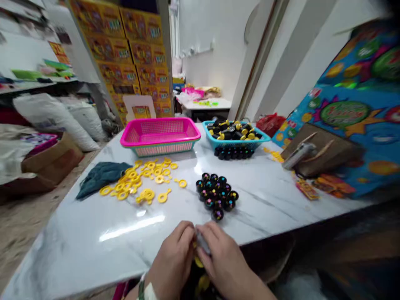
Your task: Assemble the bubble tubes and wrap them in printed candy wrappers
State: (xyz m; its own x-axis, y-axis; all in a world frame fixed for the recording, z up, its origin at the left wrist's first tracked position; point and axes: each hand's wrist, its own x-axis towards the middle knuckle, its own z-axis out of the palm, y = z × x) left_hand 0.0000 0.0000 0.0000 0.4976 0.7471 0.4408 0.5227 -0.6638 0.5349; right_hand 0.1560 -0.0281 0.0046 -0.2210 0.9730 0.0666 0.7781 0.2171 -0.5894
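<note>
At the table's front edge my left hand [173,258] and my right hand [223,260] meet, fingers closed around a small grey and yellow piece [203,243]. Fingers cover most of it, and its kind does not show. Just beyond my hands stands a cluster of round black pieces [215,193] with coloured dots on top. Loose yellow rings with short stems [146,195] lie in a heap to the left. Below my hands, partly hidden, are more black and yellow pieces [203,283].
A pink basket [161,123] stacked in a green one stands at the back. Beside it a turquoise basket [240,143] holds black and yellow pieces, with black ones in front. A dark cloth [103,177] lies left; a brown box [325,148] and blue printed carton [353,104] stand right.
</note>
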